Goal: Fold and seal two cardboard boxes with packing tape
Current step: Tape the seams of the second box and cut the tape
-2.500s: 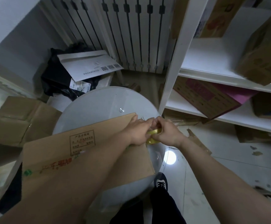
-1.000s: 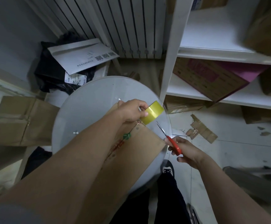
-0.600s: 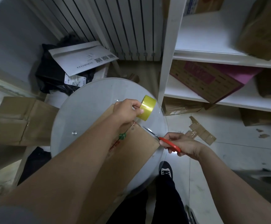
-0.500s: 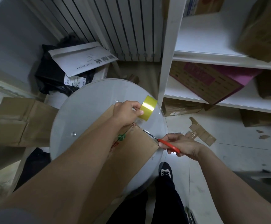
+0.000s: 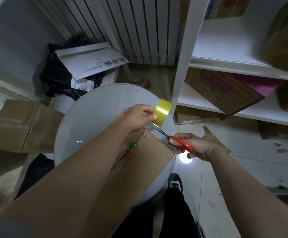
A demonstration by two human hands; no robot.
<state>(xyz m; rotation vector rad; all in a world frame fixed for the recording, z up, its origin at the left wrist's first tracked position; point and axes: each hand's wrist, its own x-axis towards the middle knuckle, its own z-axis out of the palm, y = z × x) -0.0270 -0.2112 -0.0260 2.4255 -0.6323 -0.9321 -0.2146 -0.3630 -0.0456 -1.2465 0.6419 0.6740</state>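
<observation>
In the head view, a round frosted-glass table (image 5: pixel 91 117) with a small metal stud carries a flat brown cardboard box (image 5: pixel 150 157), matte and creased, printed in red with a green mark, lying toward the table's near right edge. The left hand (image 5: pixel 138 115) pinches a glossy yellow roll of packing tape (image 5: pixel 162 112), raised above the box's far corner, with a clear strip running down to the cardboard. The right hand (image 5: pixel 196 146) is curled around the red plastic handles of a pair of scissors (image 5: pixel 174 139), whose thin dark metal blades point at that strip. Just beyond the table's far right edge stands a smooth white shelving unit (image 5: pixel 182 66) holding more cardboard boxes.
</observation>
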